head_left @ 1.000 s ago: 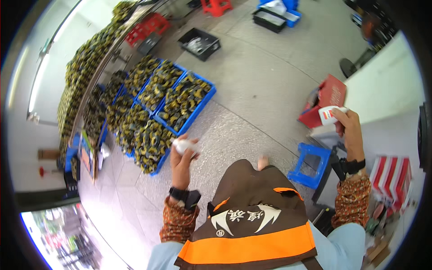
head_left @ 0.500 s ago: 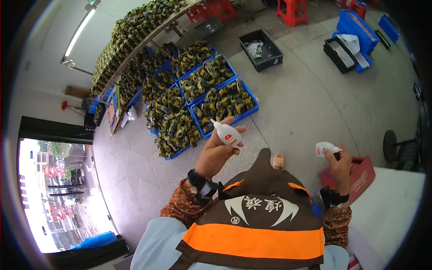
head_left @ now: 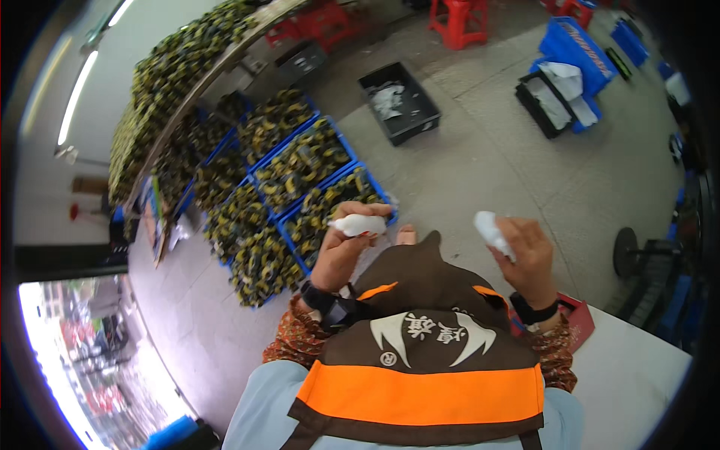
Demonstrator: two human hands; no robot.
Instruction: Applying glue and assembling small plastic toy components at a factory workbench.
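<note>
In front of my body, my left hand point(head_left: 336, 259) is closed round a small white squeeze bottle point(head_left: 361, 224). The bottle lies on its side with its narrow tip pointing left; a bit of red print shows at its lower edge. Off to the right, my right hand point(head_left: 532, 255) grips a second white squeeze bottle point(head_left: 492, 230). That one is tilted, its rounded end up and to the left, while the fingers cover the other end. The two bottles are apart. I wear a brown apron point(head_left: 427, 300) with an orange band.
Blue crates point(head_left: 379, 193) of yellow-and-black parts stand on the floor ahead left, beneath a table heaped with similar parts point(head_left: 169, 86). A black bin point(head_left: 412, 131) holds white scraps. Red stools point(head_left: 457, 22) stand farther back. A white tabletop point(head_left: 626, 367) and red box point(head_left: 576, 322) are at right.
My right hand has moved left and up with its bottle, now nearer my left hand. The left bottle has turned to lie more level. The whole view has shifted as my head turned.
</note>
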